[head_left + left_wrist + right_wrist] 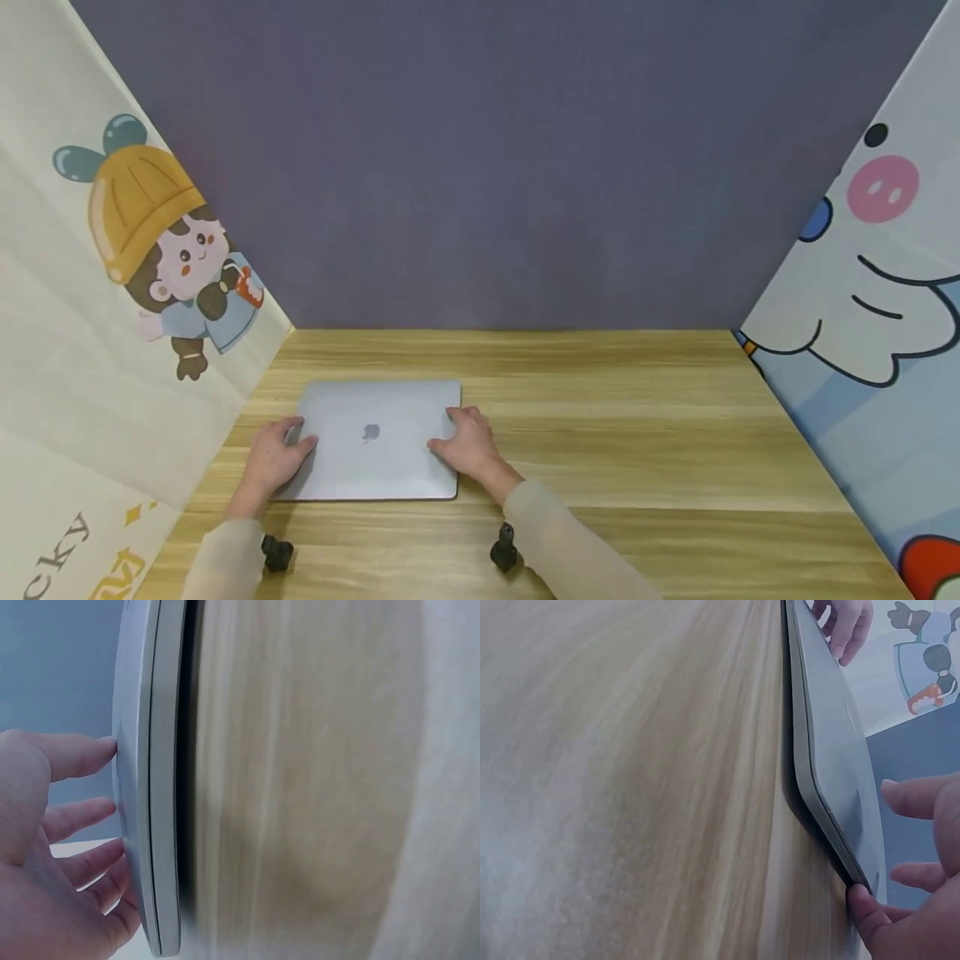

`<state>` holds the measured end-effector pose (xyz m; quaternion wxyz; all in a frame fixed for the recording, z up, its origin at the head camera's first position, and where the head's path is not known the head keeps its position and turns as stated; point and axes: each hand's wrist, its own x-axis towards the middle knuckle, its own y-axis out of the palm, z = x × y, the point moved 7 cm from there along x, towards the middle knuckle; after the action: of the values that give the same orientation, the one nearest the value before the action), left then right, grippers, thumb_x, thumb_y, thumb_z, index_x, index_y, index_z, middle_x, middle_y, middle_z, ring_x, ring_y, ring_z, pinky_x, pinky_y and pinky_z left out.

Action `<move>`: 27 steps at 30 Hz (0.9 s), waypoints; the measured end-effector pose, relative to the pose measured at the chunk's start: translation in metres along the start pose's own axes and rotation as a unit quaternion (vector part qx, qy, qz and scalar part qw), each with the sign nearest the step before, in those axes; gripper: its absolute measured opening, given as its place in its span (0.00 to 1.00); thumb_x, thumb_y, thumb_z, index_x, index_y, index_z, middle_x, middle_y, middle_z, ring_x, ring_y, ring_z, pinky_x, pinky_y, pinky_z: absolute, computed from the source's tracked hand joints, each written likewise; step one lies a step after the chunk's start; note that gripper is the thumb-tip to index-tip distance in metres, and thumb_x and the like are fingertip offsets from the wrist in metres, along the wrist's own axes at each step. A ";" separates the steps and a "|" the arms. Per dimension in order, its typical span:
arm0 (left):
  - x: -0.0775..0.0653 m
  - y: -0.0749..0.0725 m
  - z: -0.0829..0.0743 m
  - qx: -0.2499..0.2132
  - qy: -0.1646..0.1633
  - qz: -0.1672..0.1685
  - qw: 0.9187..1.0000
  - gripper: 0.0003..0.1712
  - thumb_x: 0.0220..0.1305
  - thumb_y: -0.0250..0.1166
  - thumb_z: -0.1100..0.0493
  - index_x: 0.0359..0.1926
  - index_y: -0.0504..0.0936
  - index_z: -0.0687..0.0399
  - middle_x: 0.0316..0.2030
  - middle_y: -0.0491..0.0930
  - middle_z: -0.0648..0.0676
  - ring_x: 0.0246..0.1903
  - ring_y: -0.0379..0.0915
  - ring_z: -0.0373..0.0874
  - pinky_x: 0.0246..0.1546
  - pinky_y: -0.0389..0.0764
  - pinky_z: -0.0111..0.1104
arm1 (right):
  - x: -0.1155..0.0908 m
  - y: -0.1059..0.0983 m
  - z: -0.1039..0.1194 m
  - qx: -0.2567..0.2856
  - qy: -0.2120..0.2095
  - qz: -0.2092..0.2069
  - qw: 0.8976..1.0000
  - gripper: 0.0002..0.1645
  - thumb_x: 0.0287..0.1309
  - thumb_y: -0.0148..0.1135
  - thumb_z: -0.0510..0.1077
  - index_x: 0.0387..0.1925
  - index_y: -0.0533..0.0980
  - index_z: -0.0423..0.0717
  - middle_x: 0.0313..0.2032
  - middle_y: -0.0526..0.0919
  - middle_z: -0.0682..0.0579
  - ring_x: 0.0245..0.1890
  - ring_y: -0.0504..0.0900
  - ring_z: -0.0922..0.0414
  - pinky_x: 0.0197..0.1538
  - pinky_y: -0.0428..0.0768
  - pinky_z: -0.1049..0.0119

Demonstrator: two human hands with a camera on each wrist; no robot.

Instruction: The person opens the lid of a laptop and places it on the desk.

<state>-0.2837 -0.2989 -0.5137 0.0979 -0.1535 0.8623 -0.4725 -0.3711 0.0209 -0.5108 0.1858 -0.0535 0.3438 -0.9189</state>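
laptop: 1 | hands: 2 | sleeves: 2 | black devices: 2 | table: 1

Set around a streaked, yellow-brown wood-grain tabletop before a plain grey-purple back panel. Flanked at left by a white sheet printed with a cartoon figure in a yellow hat, holding a red drink; at right, by a white-and-blue sheet bearing a pink-snouted cartoon character. Lit softly and evenly.

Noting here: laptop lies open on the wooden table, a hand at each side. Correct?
The head view shows the laptop closed, not open; it does lie on the wooden table, the left hand and right hand at its sides.
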 end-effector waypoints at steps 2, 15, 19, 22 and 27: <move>-0.002 0.001 -0.002 -0.003 -0.009 0.003 1.000 0.32 0.69 0.62 0.55 0.64 0.70 0.76 0.64 0.65 0.80 0.65 0.58 0.77 0.64 0.62 0.66 | -0.001 -0.001 -0.001 -0.004 0.000 0.000 1.000 0.41 0.53 0.76 0.50 0.64 0.74 0.33 0.58 0.75 0.35 0.59 0.73 0.39 0.63 0.75 0.46; -0.012 0.007 -0.015 -0.017 -0.007 -0.002 1.000 0.32 0.66 0.63 0.57 0.63 0.71 0.76 0.62 0.65 0.81 0.63 0.59 0.77 0.61 0.66 0.66 | -0.011 -0.010 -0.007 -0.011 -0.006 -0.006 1.000 0.39 0.49 0.79 0.46 0.61 0.76 0.34 0.58 0.74 0.36 0.58 0.73 0.40 0.60 0.77 0.46; -0.015 0.009 -0.021 -0.018 -0.006 -0.006 1.000 0.32 0.65 0.65 0.57 0.62 0.72 0.76 0.60 0.66 0.81 0.61 0.61 0.77 0.58 0.68 0.66 | -0.014 -0.014 -0.011 -0.007 0.001 -0.011 1.000 0.38 0.49 0.79 0.45 0.61 0.77 0.33 0.59 0.73 0.34 0.59 0.73 0.38 0.61 0.77 0.45; -0.016 0.011 -0.024 -0.015 0.002 -0.004 1.000 0.32 0.64 0.65 0.57 0.62 0.73 0.76 0.59 0.67 0.81 0.60 0.62 0.77 0.58 0.69 0.66 | -0.014 -0.017 -0.014 -0.009 0.005 -0.015 1.000 0.38 0.49 0.78 0.44 0.60 0.77 0.33 0.59 0.73 0.34 0.59 0.73 0.38 0.61 0.77 0.45; -0.018 0.014 -0.027 -0.019 0.004 0.004 1.000 0.32 0.64 0.65 0.57 0.63 0.73 0.75 0.59 0.66 0.81 0.60 0.63 0.76 0.58 0.69 0.66 | -0.015 -0.020 -0.019 -0.020 0.007 -0.020 1.000 0.36 0.50 0.77 0.43 0.59 0.78 0.33 0.60 0.73 0.34 0.60 0.72 0.38 0.62 0.76 0.45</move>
<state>-0.2775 -0.2643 -0.5112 0.0930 -0.1502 0.8723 -0.4560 -0.3675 0.0522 -0.5111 0.1640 -0.0572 0.3624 -0.9157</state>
